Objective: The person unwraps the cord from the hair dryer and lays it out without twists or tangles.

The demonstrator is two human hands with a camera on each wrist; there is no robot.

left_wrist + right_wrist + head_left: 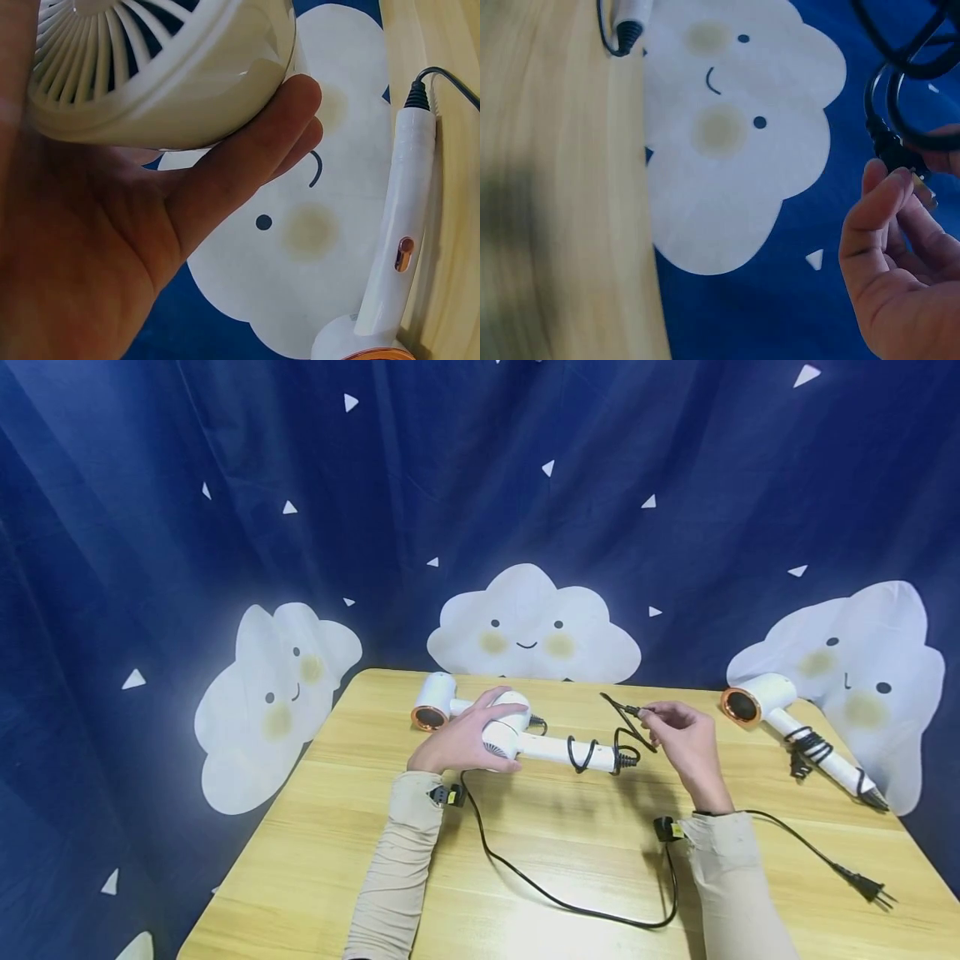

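My left hand (468, 735) grips a white hair dryer (558, 749) by its head, thumb below and fingers over the top. In the left wrist view the slatted vent of this dryer's head (225, 90) rests against my palm and fingers. The dryer is held above the table, handle pointing right, with black cord looped round the handle's end. My right hand (686, 743) pinches the black cord's plug (900, 154) between thumb and fingertips, to the right of the handle. A folded stretch of cord (630, 731) hangs between the plug and the handle.
A second white hair dryer (435, 697) lies behind my left hand. A third hair dryer (772, 697), cord wound round its handle, lies at the table's right. A two-pin plug (866, 887) lies front right. A thin black cable (555, 903) runs between my wrists over the wooden table (337, 827).
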